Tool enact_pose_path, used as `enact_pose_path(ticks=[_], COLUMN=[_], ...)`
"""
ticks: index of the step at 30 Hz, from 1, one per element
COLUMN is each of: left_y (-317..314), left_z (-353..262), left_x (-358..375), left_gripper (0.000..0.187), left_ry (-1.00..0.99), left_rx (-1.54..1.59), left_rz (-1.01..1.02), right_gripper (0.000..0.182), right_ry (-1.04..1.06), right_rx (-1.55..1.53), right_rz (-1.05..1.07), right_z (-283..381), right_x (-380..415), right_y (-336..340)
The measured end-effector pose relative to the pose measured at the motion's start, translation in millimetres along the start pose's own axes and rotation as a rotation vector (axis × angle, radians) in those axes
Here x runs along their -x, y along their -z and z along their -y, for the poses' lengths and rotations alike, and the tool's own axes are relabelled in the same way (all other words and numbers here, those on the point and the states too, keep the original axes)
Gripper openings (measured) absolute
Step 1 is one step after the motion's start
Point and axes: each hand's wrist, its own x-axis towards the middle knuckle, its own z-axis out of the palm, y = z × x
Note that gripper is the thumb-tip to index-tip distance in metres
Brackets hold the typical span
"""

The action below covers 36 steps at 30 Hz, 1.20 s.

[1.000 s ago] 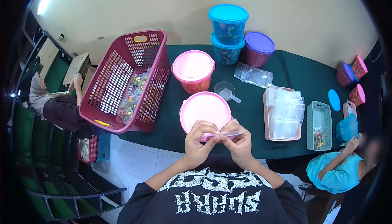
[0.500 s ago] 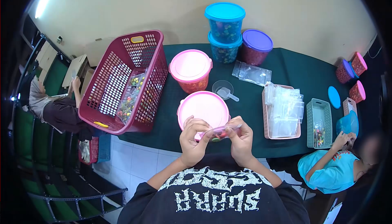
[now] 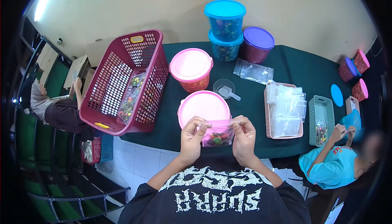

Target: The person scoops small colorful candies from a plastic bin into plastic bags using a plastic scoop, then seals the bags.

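A clear plastic bag (image 3: 218, 136) with several colourful candy-like pieces at its bottom hangs upright between my hands, in front of my chest. My left hand (image 3: 193, 139) pinches its top left corner between thumb and fingers. At the top right corner, my right hand (image 3: 243, 139) pinches it the same way. Just beyond the bag stands a tub with a pink lid (image 3: 204, 109), its near edge partly hidden by the bag and my fingers. A second pink-lidded tub (image 3: 190, 64) is behind it.
A maroon basket (image 3: 157, 77) holding filled bags stands left. A scoop (image 3: 228, 93) lies in a clear bowl. Right are a pink tray (image 3: 267, 132) of clear bags and a green tray (image 3: 312, 122). Blue- and purple-lidded tubs (image 3: 258, 40) stand behind. People sit at both sides.
The bag has tipped from nearly edge-on to upright, so its front and contents now show. Both my hands have turned with it, still pinching its top. The co-worker's hands at right have shifted slightly.
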Motion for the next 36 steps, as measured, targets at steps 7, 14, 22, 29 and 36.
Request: enact_pose_path(ticks=[7, 14, 22, 29, 36], left_y=[-2.9, -19.1, -8.5, -6.5, 3.8], left_z=[1.4, 0.0, -7.1, -10.3, -7.2], left_x=[-3.2, -4.3, -4.4, -4.1, 3.2], left_gripper=[0.028, 0.026, 0.011, 0.008, 0.015], left_ry=[-0.226, -0.318, -0.498, -0.569, -0.579], left_rx=[-0.399, -0.498, -0.837, -0.98, -0.907], left_rz=[-0.114, 0.105, 0.125, 0.159, 0.104], right_gripper=[0.004, 0.02, 0.031, 0.014, 0.01], right_ry=[0.318, 0.483, 0.625, 0.394, 0.471], right_rx=[0.327, 0.745, 1.187, 1.172, 1.282], right_rz=[-0.2, 0.223, 0.086, 0.309, 0.354], right_z=[15.7, 8.4, 33.7, 33.7, 30.0], right_x=[-12.3, 0.5, -7.4, -13.5, -6.5], right_y=[7.5, -0.9, -8.5, -4.5, -6.2])
